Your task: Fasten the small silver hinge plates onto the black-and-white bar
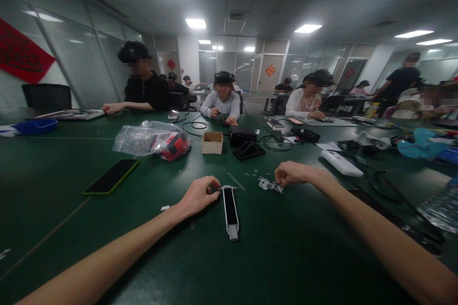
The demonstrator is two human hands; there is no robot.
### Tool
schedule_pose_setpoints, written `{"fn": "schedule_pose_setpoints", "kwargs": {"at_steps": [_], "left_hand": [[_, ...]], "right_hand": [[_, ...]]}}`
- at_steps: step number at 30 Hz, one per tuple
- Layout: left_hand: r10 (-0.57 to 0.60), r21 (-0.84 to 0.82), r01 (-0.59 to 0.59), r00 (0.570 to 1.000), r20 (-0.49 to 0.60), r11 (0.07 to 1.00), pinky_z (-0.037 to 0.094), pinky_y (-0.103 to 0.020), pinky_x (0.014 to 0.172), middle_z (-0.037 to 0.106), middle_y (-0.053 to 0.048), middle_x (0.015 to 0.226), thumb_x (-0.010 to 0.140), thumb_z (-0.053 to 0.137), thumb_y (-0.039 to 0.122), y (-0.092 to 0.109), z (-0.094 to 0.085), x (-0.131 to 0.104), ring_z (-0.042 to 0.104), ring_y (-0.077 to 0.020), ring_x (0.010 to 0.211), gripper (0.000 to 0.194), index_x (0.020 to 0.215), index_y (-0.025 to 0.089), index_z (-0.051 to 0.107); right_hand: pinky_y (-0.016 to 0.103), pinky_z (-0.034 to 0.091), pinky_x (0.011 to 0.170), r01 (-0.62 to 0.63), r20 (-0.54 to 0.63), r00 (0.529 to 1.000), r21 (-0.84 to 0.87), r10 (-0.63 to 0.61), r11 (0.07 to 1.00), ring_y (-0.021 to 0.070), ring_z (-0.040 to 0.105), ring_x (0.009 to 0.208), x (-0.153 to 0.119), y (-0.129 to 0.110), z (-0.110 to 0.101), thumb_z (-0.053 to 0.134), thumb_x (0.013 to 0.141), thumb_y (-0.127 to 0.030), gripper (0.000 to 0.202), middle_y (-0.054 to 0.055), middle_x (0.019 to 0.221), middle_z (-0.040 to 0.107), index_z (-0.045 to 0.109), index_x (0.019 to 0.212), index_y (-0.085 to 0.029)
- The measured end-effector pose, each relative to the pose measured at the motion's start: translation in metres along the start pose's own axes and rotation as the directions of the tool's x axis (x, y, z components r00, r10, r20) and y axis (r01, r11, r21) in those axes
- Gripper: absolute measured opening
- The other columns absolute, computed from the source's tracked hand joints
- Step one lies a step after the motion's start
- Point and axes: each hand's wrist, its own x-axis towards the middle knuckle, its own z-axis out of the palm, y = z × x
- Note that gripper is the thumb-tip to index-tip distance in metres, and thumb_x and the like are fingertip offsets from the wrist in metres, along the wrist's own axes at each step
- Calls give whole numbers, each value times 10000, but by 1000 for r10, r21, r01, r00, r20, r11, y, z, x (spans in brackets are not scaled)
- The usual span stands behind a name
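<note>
A long narrow piece [231, 209] with a black top and white edges lies on the green table before me. It has a thin metal cross rod at its far end and a grey block at its near end. My left hand [201, 195] is curled, thumb and forefinger closed at the left end of that rod. To the right, my right hand [289, 173] is bent down with its fingers pinched together at a small group of silver metal plates [265, 183]. Whatever its fingertips hold is hidden. Several tiny ring-like parts lie just beyond the plates.
A green-edged phone [112, 176] lies at left. Farther back are a clear plastic bag [143, 138] with red items, a small open box [212, 144] and a black stand [248, 149]. A white device [341, 163], cables and a clear bottle [442, 205] are at right. Other people sit across.
</note>
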Motion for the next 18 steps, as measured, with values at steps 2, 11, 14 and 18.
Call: {"fn": "schedule_pose_setpoints", "kwargs": {"at_steps": [2,11,14,18], "left_hand": [[4,-4,-4,1000,2,1000,450,-260,642,651,-29,913,794,568,278,-2,1,0,580,-163,720,194,949,177,629],[38,-2,-38,999,-29,999,442,-244,621,647,-13,900,788,586,240,-8,6,0,577,-144,690,166,938,186,631],[39,3,-39,999,-29,999,440,-243,619,648,-12,896,786,590,237,-8,6,0,576,-144,693,168,940,185,633],[37,5,-37,999,-32,999,433,-238,609,644,-10,865,784,586,227,-6,5,-1,571,-138,676,163,932,180,636]], "right_hand": [[215,412,600,-30,7,1000,-4,30,1000,166,618,741,2,3,1,617,625,-149,217,19,795,686,690,827,-184],[247,387,543,-166,59,984,-13,166,986,188,606,686,4,11,6,584,661,-253,152,54,751,664,658,746,-151],[247,380,531,-169,60,984,-6,169,986,184,598,672,2,10,6,563,680,-271,148,57,739,658,641,717,-151],[244,370,542,-120,-65,991,-10,119,993,182,591,689,-1,-2,-1,564,674,-220,92,63,743,654,624,691,-152]]}}
